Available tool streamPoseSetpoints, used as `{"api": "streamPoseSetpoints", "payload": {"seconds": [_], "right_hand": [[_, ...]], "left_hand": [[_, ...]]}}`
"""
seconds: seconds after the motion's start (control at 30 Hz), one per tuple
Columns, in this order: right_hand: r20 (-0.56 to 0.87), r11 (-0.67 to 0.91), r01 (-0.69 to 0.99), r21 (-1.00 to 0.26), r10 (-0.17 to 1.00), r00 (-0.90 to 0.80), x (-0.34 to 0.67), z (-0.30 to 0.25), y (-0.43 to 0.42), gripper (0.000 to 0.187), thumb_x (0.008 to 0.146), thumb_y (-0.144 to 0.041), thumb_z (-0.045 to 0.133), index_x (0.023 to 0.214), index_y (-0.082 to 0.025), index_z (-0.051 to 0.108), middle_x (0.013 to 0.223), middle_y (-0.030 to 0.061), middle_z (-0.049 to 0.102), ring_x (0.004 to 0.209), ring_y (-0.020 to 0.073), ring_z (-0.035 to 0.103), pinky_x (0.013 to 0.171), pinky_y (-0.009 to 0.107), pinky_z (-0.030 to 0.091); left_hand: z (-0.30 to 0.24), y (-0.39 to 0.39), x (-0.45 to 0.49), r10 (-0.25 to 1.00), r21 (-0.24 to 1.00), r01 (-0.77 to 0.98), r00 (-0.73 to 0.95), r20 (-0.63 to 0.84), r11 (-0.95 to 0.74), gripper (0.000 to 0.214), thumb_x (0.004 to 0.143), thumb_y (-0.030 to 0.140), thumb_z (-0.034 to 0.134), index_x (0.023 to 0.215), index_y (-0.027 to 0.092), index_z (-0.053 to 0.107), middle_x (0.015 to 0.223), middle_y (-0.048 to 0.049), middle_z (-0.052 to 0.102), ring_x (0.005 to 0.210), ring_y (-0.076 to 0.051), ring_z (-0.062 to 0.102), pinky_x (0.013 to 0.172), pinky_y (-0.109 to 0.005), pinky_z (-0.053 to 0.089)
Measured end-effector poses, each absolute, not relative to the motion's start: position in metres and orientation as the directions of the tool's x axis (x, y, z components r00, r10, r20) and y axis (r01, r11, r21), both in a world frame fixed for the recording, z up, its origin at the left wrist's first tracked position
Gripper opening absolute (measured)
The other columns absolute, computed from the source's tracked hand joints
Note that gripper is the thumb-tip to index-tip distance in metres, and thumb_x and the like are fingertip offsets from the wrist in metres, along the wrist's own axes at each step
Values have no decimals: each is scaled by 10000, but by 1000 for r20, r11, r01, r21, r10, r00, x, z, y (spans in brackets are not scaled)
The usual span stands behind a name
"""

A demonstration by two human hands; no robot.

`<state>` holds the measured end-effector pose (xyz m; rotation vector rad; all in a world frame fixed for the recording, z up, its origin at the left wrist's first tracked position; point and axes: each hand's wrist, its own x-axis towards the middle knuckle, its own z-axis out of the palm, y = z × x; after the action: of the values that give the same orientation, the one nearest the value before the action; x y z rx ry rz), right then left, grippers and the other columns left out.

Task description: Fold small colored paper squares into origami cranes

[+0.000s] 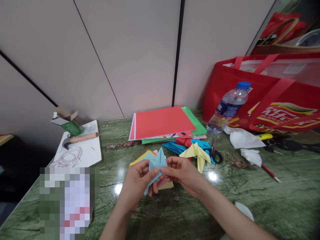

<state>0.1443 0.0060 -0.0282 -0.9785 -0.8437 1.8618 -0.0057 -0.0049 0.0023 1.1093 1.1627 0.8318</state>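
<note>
Between my two hands is a light blue folded paper with a pointed tip standing up and another point reaching down to the left. My left hand grips its left side, the thumb pressed on the front. On the right edge, my right hand pinches the paper between thumb and fingers. Beneath them, partly hidden, lies a small pile of coloured paper. Just right of my right hand rests a yellow folded paper, lying over blue folded paper and red folded pieces.
Behind the hands lies a stack of coloured sheets. Scissors, a water bottle and a red bag are at the right. A white board at the left bears a hammer, tubing and a small box.
</note>
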Motion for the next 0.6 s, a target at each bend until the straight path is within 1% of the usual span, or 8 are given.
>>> {"api": "streamPoseSetpoints", "payload": {"seconds": [0.07, 0.13, 0.23, 0.3, 0.4, 0.5, 0.6], "right_hand": [[-287, -397, -361, -844, 902, -323, 144, -29, 6, 296, 546, -306, 797, 698, -131, 612, 609, 4, 667, 550, 104, 619, 519, 200, 468], [-256, -359, -356, -863, 917, -305, 144, -31, 7, 278, 558, -306, 790, 692, -137, 614, 607, -4, 660, 548, 100, 608, 511, 196, 462], [-216, -311, -347, -885, 934, -286, 144, -32, 7, 260, 578, -308, 777, 703, -145, 617, 609, -13, 651, 550, 100, 596, 508, 199, 454], [-205, -299, -346, -889, 937, -283, 143, -32, 7, 257, 583, -307, 773, 706, -146, 615, 607, -18, 642, 548, 98, 585, 514, 204, 448], [-187, -282, -350, -894, 941, -282, 143, -31, 7, 243, 587, -305, 769, 683, -149, 609, 601, -29, 618, 542, 92, 562, 523, 209, 431], [-161, -265, -346, -900, 940, -301, 143, -32, 6, 214, 605, -289, 758, 675, -154, 607, 621, -31, 607, 561, 98, 557, 554, 226, 433], [-127, -238, -341, -909, 940, -318, 143, -34, 6, 181, 619, -262, 750, 681, -160, 615, 643, -27, 616, 597, 106, 560, 598, 239, 438]], "left_hand": [[1, -5, -6, 934, 960, 55, 221, -281, 275, 232, 722, 329, 628, 832, 128, 591, 482, 28, 576, 332, -79, 465, 321, -168, 345], [0, -4, -6, 940, 961, 86, 203, -275, 262, 209, 700, 302, 647, 795, 125, 591, 485, 25, 580, 355, -88, 486, 353, -182, 382], [-1, -3, -5, 955, 967, 115, 169, -244, 227, 186, 671, 274, 665, 756, 124, 598, 566, -3, 623, 439, -108, 540, 423, -208, 439], [0, -3, -4, 962, 970, 127, 157, -224, 205, 173, 673, 277, 657, 742, 127, 604, 602, -9, 634, 478, -113, 554, 454, -214, 451], [3, -4, -3, 965, 968, 181, 161, -206, 176, 146, 655, 261, 665, 701, 135, 607, 564, 12, 612, 462, -102, 524, 457, -206, 433], [4, -4, -3, 967, 957, 241, 153, -201, 161, 122, 633, 239, 666, 611, 140, 598, 495, 26, 574, 438, -98, 491, 446, -201, 405], [4, -3, -3, 972, 954, 250, 119, -201, 166, 132, 630, 246, 647, 567, 142, 594, 461, 28, 555, 428, -102, 476, 437, -204, 389]]}}
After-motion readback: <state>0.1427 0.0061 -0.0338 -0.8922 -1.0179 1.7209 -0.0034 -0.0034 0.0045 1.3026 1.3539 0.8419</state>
